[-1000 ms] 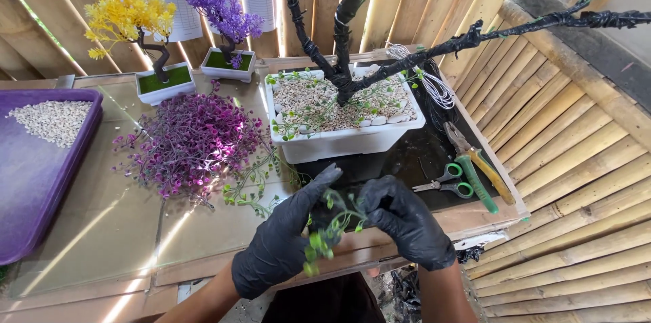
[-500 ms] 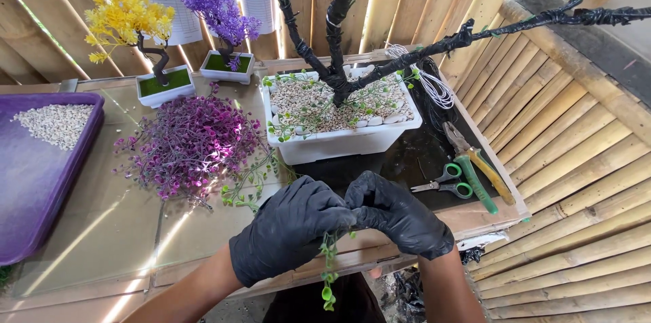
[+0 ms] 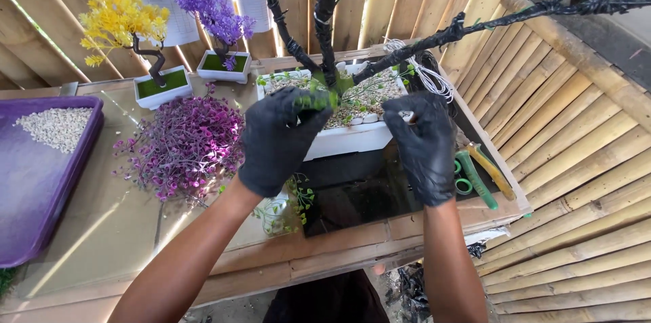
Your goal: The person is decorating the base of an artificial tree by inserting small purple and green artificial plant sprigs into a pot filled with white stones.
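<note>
A bamboo wall [image 3: 583,180] of round, pale canes runs along the right of both hands and behind them. Under the forearms lies the table [image 3: 102,228], a glossy sheet set in a rough wooden frame. Rising just beyond the hands, a bare tree [image 3: 325,18] of black-wrapped, knobbly branches forks into 3 limbs, 1 reaching far right over the wall. Its trunk stands in a white rectangular pot [image 3: 352,136] topped with pale gravel, placed right in front of the person so both hands can reach it.

Far left of the left hand sits a purple tray [image 3: 41,187] with a heap of gravel [image 3: 51,126]. Just left of that hand is a loose mound of purple foliage [image 3: 186,143], fine and leafy.

The left hand [image 3: 278,140], in a black glove, is closed around a green sprig [image 3: 319,99], pressing it to the trunk base, seemingly to fix it there. The right hand [image 3: 424,143], also gloved, rests on the pot's right rim with fingers curled; whether it grips anything I cannot tell.

Beyond the left hand stand 2 small finished trees, yellow [image 3: 122,21] and violet [image 3: 210,4]. Green cutters [image 3: 475,177] lie just right of the right hand.
</note>
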